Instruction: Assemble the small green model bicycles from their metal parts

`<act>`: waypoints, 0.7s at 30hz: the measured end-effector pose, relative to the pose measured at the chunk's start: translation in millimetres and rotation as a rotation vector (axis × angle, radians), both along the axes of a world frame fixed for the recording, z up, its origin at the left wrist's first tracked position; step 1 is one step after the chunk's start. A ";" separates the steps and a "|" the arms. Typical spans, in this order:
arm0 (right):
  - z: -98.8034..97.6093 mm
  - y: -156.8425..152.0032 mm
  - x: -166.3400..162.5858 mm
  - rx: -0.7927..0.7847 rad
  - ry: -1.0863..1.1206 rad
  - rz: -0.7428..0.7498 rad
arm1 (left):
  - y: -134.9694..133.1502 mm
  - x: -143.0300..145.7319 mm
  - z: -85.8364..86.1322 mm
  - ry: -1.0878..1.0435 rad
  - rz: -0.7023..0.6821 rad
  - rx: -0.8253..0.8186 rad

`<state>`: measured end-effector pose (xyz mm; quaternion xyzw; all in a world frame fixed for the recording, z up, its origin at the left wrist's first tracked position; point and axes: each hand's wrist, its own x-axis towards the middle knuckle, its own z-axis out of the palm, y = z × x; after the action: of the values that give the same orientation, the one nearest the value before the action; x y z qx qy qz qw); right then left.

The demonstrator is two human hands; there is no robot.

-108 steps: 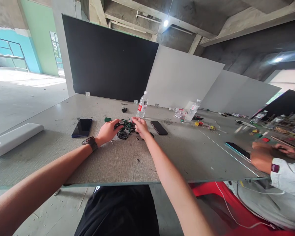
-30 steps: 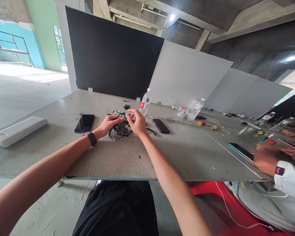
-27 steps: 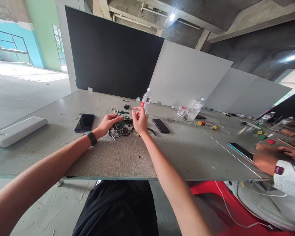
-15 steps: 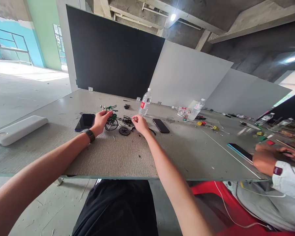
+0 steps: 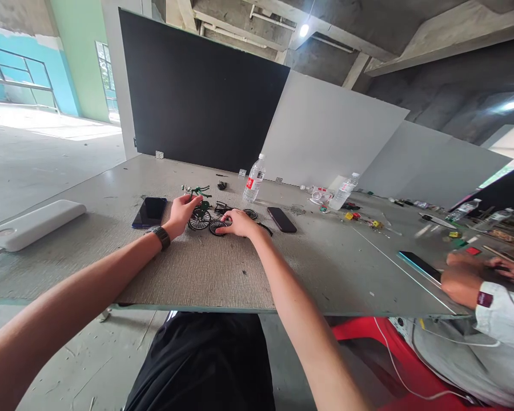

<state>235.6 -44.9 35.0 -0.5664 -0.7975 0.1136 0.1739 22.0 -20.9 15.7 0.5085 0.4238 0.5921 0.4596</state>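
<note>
My left hand (image 5: 182, 214) is closed on a small green model bicycle frame (image 5: 199, 193), holding it over the table. A black spoked wheel (image 5: 198, 219) shows just below the frame; I cannot tell whether it is fitted to it. My right hand (image 5: 236, 221) reaches to a loose black wheel (image 5: 216, 226) lying on the table, with thumb and fingers closed at its right edge. Between the hands and a little farther back lie black bicycle parts (image 5: 221, 208). Another black wheel (image 5: 250, 214) lies behind my right hand, and a thin black piece (image 5: 265, 229) sticks out to its right.
A dark phone (image 5: 149, 212) is left of my left hand, another phone (image 5: 281, 219) right of my right. Behind stand a water bottle (image 5: 254, 180) and a small black part (image 5: 221, 185). A white power bank (image 5: 34, 224) lies far left. At right are a co-worker's hands (image 5: 465, 277).
My right hand has come down and left onto the loose wheel, uncovering another wheel behind it. My left hand still holds the green frame, nearly in place.
</note>
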 end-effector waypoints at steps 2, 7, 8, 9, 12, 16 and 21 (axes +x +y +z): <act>-1.7 1.5 -0.1 0.000 0.041 -0.032 | 0.0 -0.4 -0.3 0.007 -0.002 0.004; -5.0 4.4 0.1 0.009 0.292 -0.001 | -0.1 -0.2 -1.2 0.008 -0.010 0.003; -5.2 4.7 0.0 0.007 0.349 0.028 | -0.3 -0.1 -1.2 0.007 -0.012 0.003; -5.2 5.1 -0.2 0.003 0.390 0.055 | -0.4 0.0 -1.3 0.006 -0.013 0.004; -5.0 6.4 -0.5 0.020 0.420 0.089 | -0.5 -0.2 -1.6 0.009 -0.010 0.012; -6.1 8.9 0.0 0.111 0.408 0.064 | 0.3 -0.5 -2.7 0.010 -0.010 0.018; -6.0 10.6 1.5 0.240 0.455 -0.033 | -0.7 0.2 -2.9 -0.009 -0.065 0.026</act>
<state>237.1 -34.3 28.9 -0.5144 -0.7362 0.1397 0.4169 22.1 -21.5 12.7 0.5253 0.3971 0.5846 0.4739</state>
